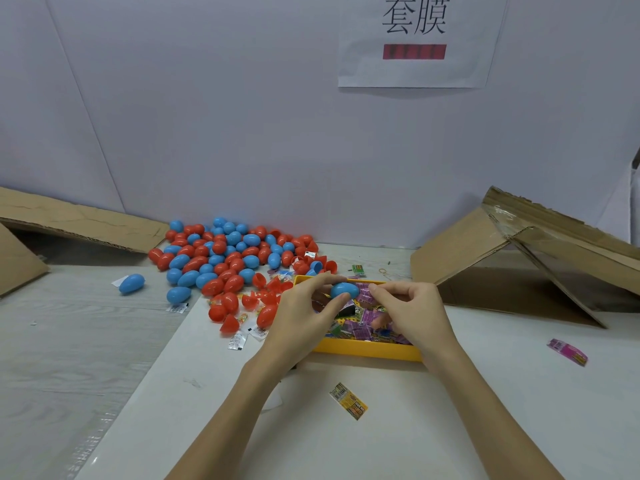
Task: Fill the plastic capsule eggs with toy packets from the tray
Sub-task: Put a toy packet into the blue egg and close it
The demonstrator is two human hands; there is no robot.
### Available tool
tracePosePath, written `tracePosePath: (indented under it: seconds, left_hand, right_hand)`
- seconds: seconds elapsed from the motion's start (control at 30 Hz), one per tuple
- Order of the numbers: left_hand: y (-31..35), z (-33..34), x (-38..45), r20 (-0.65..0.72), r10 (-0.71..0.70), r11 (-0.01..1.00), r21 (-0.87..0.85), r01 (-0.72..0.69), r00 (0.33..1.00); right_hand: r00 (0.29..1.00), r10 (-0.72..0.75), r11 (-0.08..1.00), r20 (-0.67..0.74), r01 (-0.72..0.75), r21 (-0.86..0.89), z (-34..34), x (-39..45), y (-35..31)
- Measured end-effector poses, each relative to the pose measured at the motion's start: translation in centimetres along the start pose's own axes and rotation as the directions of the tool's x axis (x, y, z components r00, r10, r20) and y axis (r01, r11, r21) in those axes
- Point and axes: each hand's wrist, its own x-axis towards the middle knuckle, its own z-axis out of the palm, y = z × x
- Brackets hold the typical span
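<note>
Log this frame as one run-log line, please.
left hand: on blue egg | right hand: on same egg | place: above yellow tray | egg: looks closed

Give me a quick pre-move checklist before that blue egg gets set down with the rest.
1. Blue egg held by both left hand and right hand: ok.
2. Egg halves closed: ok, no gap shows.
3. Packet inside: cannot tell, shell is opaque.
4. Yellow tray stocked with packets: ok.
5. Egg pile within reach on the left: ok.
6. Stray packets outside the tray: not ok.
</note>
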Motion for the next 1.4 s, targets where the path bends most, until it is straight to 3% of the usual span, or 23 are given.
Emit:
tracePosePath:
  seconds: [0.63,0.8,1.0,1.17,1.27,1.4]
  left_hand:
    - [0.4,-0.1,0.1,0.011,-0.045,0.999,-0.021,0.045,0.999]
    - [0.4,-0.2,0.2,0.004,-0.058,0.998,-0.03,0.058,0.998]
    - [0.5,-0.2,0.1,0.014,-0.058,0.997,-0.044,0.058,0.998]
    - [0.7,-0.2,0.1,0.055,-0.061,0.994,-0.085,0.065,0.997]
    - [0.8,-0.2,0.0,0.074,-0.069,0.992,-0.102,0.076,0.995]
    - [0.8,-0.3,0.0,0.067,-0.073,0.989,-0.127,0.081,0.995]
  right_hand:
    - [0.998,-0.014,1.0,0.057,0.013,0.027,0.3,-0.2,-0.2]
    - [1.0,-0.025,0.996,-0.003,0.025,0.088,0.0,0.1,-0.2]
    - [0.998,-0.041,0.999,0.054,0.039,0.029,0.5,0.0,0.1]
    - [0.996,-0.037,0.993,0.085,0.027,0.113,0.7,-0.2,-0.1]
    - [0.997,-0.06,0.987,0.055,0.051,0.153,0.8,-0.2,-0.1]
    - [0.992,-0.126,0.99,-0.003,0.126,0.066,1.1,-0.1,-0.1]
